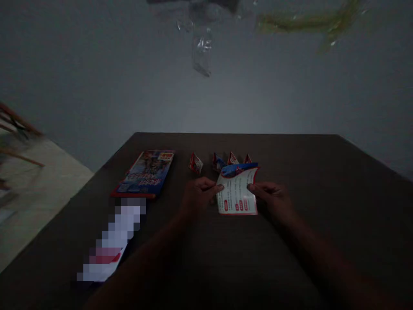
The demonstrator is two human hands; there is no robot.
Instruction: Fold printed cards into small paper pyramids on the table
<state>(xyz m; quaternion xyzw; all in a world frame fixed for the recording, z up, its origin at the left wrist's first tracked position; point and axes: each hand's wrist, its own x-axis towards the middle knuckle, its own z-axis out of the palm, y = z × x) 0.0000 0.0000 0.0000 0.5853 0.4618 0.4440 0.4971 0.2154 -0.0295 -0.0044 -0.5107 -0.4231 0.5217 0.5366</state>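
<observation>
A printed sheet of paper [237,196], white with red edges and a blue back, is held up over the dark table. My left hand [200,196] pinches its left edge between thumb and fingers. On the opposite edge, my right hand [274,198] grips it the same way. The sheet's top curls over, showing the blue side. Just behind it stand several small folded paper pieces: a red and white one [195,163] on the left, a blue one [218,162], and others partly hidden by the sheet.
A stack of colourful printed magazines or sheets [146,172] lies on the table's left. Nearer to me is a white printed sheet [112,258], largely pixelated. The dark table [290,150] meets a grey wall [271,86] with tape and plastic stuck on it.
</observation>
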